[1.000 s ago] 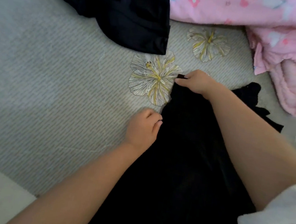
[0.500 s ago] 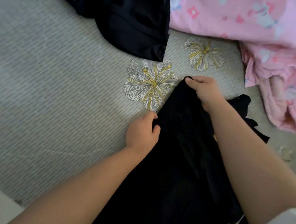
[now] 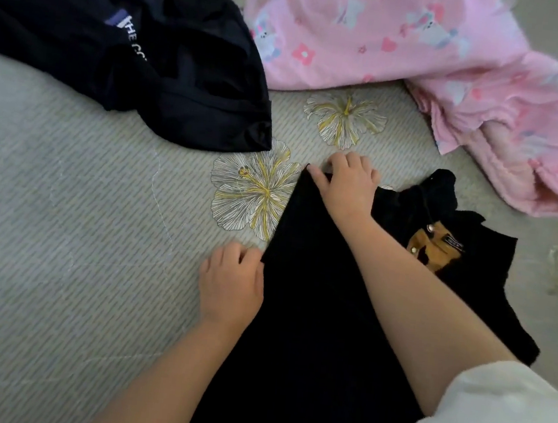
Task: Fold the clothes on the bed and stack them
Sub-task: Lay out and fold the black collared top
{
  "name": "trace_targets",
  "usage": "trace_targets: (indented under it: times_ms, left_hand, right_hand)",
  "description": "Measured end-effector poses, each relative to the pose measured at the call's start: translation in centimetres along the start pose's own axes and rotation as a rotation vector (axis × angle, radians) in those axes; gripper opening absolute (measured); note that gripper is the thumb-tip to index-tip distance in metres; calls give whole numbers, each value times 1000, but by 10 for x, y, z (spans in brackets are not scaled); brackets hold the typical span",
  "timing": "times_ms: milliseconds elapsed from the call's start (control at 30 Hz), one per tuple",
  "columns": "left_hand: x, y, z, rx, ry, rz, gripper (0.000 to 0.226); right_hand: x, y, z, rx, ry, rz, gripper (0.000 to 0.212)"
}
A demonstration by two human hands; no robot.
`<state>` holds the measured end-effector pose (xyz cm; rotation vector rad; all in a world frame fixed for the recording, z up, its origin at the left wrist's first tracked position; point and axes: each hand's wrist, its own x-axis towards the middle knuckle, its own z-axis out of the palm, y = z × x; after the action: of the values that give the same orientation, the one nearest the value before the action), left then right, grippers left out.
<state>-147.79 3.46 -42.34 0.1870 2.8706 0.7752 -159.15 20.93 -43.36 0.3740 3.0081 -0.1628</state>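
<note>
Since a second ago, right hand (image 3: 346, 184) has flattened the black garment (image 3: 314, 318) onto the bed (image 3: 63, 223), thumb hooked under its corner; left hand (image 3: 230, 282) pinches the edge nearer the body, keeping the fold line straight.

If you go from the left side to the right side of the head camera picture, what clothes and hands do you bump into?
Dark navy garment with white lettering → left hand → right hand → brown label inside the black garment's collar → pink printed garment.
</note>
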Motion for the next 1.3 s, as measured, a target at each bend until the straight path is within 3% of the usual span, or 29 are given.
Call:
trace_targets:
  times_ms: [100, 200, 367, 600, 700, 767, 833, 900, 1000, 1067, 1300]
  left_hand:
    - [-3, 1, -2, -17, -30, -42, 16]
    - [-10, 8, -7, -44, -15, -47, 25]
    - [-38, 34, 7, 24, 23, 325, 38]
    - [-104, 109, 53, 108, -304, 779, 46]
    - [-134, 144, 79, 186, -396, 872, 47]
    - [-153, 160, 96, 254, -489, 846, 48]
    - [-169, 167, 111, 335, -537, 810, 51]
    - [-181, 173, 118, 391, -545, 774, 51]
    - [-192, 192, 122, 424, -530, 701, 52]
    - [-198, 205, 125, 418, -498, 662, 51]
    - [-183, 216, 91, 459, -384, 478, 48]
  right_hand:
    - [-19, 15, -13, 190, 67, 114, 37]
    - [-66, 42, -26, 273, 140, 141, 28]
    - [-196, 101, -27, 262, 154, 307, 16]
    - [-381, 190, -28, 201, 127, 828, 31]
    - [-435, 218, -28, 233, -24, 1084, 44]
    - [-458, 227, -20, 259, -197, 1138, 49]
    - [-471, 232, -9, 342, -193, 1067, 33]
    - [-475, 244, -5, 482, -66, 1051, 21]
    - [-478, 285, -19, 739, 179, 1231, 18]
    - [-477, 316, -34, 835, 251, 1254, 18]
    - [-413, 366, -112, 1030, 491, 968, 19]
